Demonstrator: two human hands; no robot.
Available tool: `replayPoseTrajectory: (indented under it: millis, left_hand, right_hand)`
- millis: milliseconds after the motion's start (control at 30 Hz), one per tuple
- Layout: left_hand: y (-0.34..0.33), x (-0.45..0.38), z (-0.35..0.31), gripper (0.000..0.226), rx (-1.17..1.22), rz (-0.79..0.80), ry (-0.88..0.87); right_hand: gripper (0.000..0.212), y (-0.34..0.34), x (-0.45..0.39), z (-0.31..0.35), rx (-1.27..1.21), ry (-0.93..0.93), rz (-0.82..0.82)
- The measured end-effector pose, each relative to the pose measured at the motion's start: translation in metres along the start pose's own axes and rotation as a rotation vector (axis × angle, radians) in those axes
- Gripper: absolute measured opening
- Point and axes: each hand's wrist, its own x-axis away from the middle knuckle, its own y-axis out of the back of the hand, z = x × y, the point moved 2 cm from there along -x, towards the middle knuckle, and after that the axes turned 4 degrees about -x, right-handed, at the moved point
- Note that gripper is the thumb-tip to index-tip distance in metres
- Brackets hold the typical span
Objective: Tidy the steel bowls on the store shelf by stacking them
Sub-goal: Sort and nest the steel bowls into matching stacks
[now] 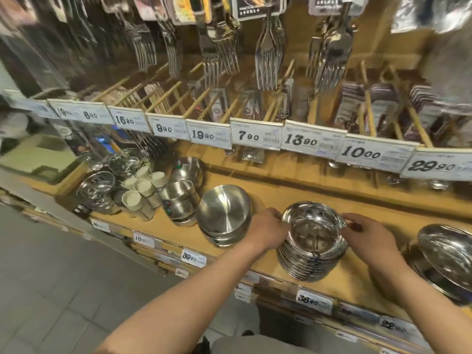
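Wooden shelving [268,198] filled the store aisle before you, with packs of hanging forks [270,49] at twelve o'clock and a row of price tags [255,135] along the rail below them. Being the widest stock, the large steel dishes [447,254] sat at four o'clock, leaning on one another rather than nested, so they probably wanted attention later. At nine o'clock of the centre stood the upturned steel bowls [224,213], domes up, likely to keep dust out. Left again, the lidded steel pots [178,200] and small white cups [143,186] crowded together at the shelf end.

Your work was the stack of steel bowls [310,251] near the front edge, just right of centre. You held its top bowl [314,223] tilted toward you. Your left hand [267,232] gripped the rim at nine o'clock and your right hand [367,233] pinched it at three o'clock with curled fingertips. That two-sided hold seemed meant to square the bowl over the pile so it would drop in level.
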Motion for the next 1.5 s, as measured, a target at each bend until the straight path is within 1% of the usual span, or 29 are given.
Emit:
replayPoseTrajectory:
  millis: [67, 133, 200, 267, 367, 433, 500, 567, 633, 700, 767, 833, 900, 933, 1000, 1100, 1133, 1200, 1267, 1300, 1333, 1433, 1500]
  left_hand:
    - [0.004, 0.0, -0.001, 0.041, 0.012, 0.0, 0.0]
    - [0.015, 0.003, -0.003, 0.039, 0.044, -0.035, 0.0]
    - [0.035, 0.006, -0.002, 0.024, 0.049, -0.11, -0.028]
    - [0.06, 0.012, 0.003, 0.02, 0.066, -0.19, -0.032]
    - [0.104, 0.024, 0.024, 0.017, 0.232, -0.269, 0.047]
    - [0.135, 0.034, 0.047, 0.012, 0.34, -0.328, 0.12]
    - [0.164, 0.042, 0.072, 0.011, 0.396, -0.369, 0.175]
    - [0.189, 0.045, 0.099, 0.019, 0.424, -0.403, 0.219]
    - [0.205, 0.042, 0.119, 0.024, 0.47, -0.412, 0.254]
    - [0.221, 0.032, 0.141, 0.026, 0.515, -0.408, 0.282]
    - [0.235, 0.016, 0.162, 0.024, 0.524, -0.407, 0.297]
    - [0.247, -0.003, 0.18, 0.016, 0.528, -0.389, 0.29]
    - [0.255, -0.022, 0.192, 0.009, 0.515, -0.324, 0.28]
    - [0.259, -0.03, 0.196, 0.01, 0.505, -0.293, 0.28]
    - [0.267, -0.045, 0.2, 0.012, 0.489, -0.239, 0.291]
    - [0.275, -0.06, 0.197, 0.012, 0.478, -0.162, 0.311]
    - [0.276, -0.064, 0.196, 0.011, 0.478, -0.124, 0.31]
    - [0.276, -0.072, 0.192, 0.013, 0.511, -0.025, 0.304]
    - [0.276, -0.083, 0.192, 0.018, 0.534, 0.058, 0.299]
    - [0.276, -0.087, 0.193, 0.017, 0.543, 0.074, 0.294]
    - [0.276, -0.092, 0.194, 0.013, 0.555, 0.072, 0.29]
    - [0.274, -0.103, 0.198, 0.007, 0.499, 0.025, 0.287]
    - [0.272, -0.107, 0.198, 0.003, 0.448, 0.013, 0.282]
  right_hand:
    - [0.039, 0.004, 0.0, 0.005, -0.008, -0.002, -0.051]
    - [0.035, 0.007, 0.0, 0.02, -0.039, 0.061, -0.113]
    - [0.029, 0.007, 0.004, 0.04, -0.088, 0.148, -0.146]
    - [0.033, -0.001, 0.009, 0.062, -0.152, 0.234, -0.13]
    - [0.033, -0.025, 0.013, 0.095, -0.29, 0.289, 0.006]
    - [0.033, -0.049, 0.018, 0.111, -0.294, 0.28, 0.135]
    - [0.033, -0.074, 0.026, 0.121, -0.292, 0.291, 0.245]
    - [0.031, -0.1, 0.032, 0.129, -0.285, 0.294, 0.311]
    - [0.031, -0.12, 0.031, 0.135, -0.246, 0.28, 0.328]
    - [0.027, -0.146, 0.024, 0.142, -0.226, 0.23, 0.34]
    - [0.019, -0.173, 0.017, 0.153, -0.178, 0.19, 0.313]
    - [0.023, -0.199, 0.009, 0.164, -0.167, 0.175, 0.278]
    - [0.023, -0.228, 0.001, 0.178, -0.093, 0.178, 0.312]
    - [0.022, -0.242, -0.002, 0.186, -0.034, 0.179, 0.328]
    - [0.029, -0.263, -0.003, 0.203, 0.01, 0.126, 0.297]
    - [0.028, -0.282, -0.002, 0.223, 0.007, 0.073, 0.257]
    - [0.026, -0.285, -0.003, 0.227, 0.005, 0.057, 0.247]
    - [0.014, -0.29, -0.007, 0.234, -0.027, 0.027, 0.204]
    - [0.012, -0.296, -0.013, 0.239, 0.021, 0.043, 0.171]
    - [0.012, -0.3, -0.016, 0.242, 0.068, 0.048, 0.178]
    - [0.015, -0.304, -0.018, 0.246, 0.106, 0.043, 0.194]
    - [0.039, -0.316, -0.026, 0.257, 0.261, 0.014, 0.213]
    - [0.042, -0.323, -0.03, 0.259, 0.372, -0.012, 0.214]
